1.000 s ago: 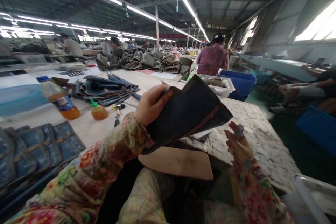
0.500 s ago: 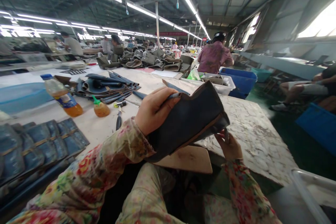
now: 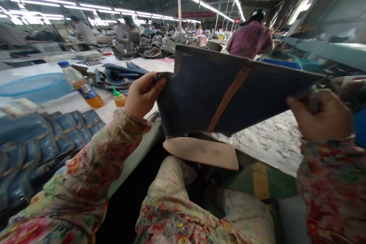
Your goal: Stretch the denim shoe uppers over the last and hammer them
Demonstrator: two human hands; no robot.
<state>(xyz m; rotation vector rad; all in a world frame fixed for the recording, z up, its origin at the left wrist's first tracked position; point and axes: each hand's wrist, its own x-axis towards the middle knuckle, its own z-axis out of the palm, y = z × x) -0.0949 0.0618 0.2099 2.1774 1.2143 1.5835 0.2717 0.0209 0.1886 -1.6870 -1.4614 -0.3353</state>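
Note:
A dark blue leather-like panel (image 3: pixel 197 91) with a brown strip across it is stretched flat between my hands, above the front edge of the table. My left hand (image 3: pixel 144 93) is closed, thumb and fingers pinching its left edge near a notch. At the far right corner, my right hand (image 3: pixel 324 112) is closed on the panel too, slightly blurred. Under the panel a pale, pointed wooden board (image 3: pixel 203 152) juts out over my lap. Part of the tabletop behind is hidden by the panel.
Stacked blue panels (image 3: pixel 65 133) lie at the left. Beyond them stand a bottle of orange liquid (image 3: pixel 88 91), a small green-tipped squeeze bottle (image 3: pixel 118 98) and more folded blue pieces (image 3: pixel 114 78). A person in a purple shirt (image 3: pixel 250 42) sits ahead. Marked white tabletop (image 3: pixel 265 145) extends rightward.
The folded panel has been opened out flat and raised. My right hand has moved up and right with its corner, while my left hand has shifted left and up. The view has turned slightly left.

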